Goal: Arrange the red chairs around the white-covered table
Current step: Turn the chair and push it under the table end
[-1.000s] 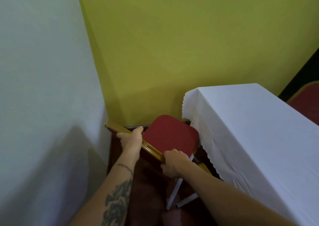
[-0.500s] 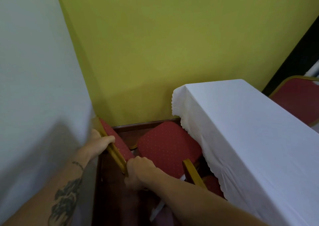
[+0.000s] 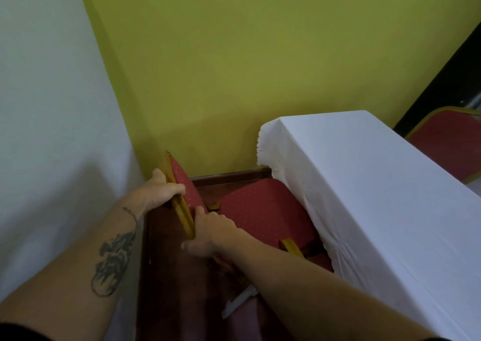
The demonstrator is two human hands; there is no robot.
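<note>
You've got the chair (image 3: 265, 210) by its backrest (image 3: 186, 189): left hand (image 3: 162, 192) clenched round the gold frame near the top, right hand (image 3: 208, 232) lower on the same rail. The right thumb is up against the red pad; the other fingers are partly hidden, so how firmly they close on the frame I can't tell. Two hands on one rail looks like steering grip, good for swinging the back toward the white wall (image 3: 52, 106) so the seat faces the table (image 3: 377, 197).

Chair sits in the corner, seat just beside the long side of the table, its near edge tucked at the cloth hem. Backrest is close to the white wall, near where it meets the yellow wall (image 3: 260, 67).

Obstructions:
- White wall on your left: little room behind the backrest, and your left knuckles are nearest to it.
- Cloth hangs low over the seat's right edge; a push could snag or drag it.
- White bars (image 3: 239, 300) lie low on the dark floor (image 3: 169, 288) under your right forearm, purpose unclear. Watch the legs.

A second chair (image 3: 447, 142) stands on the table's far side, well apart.

My read: this one is near placed, needs squaring only.
</note>
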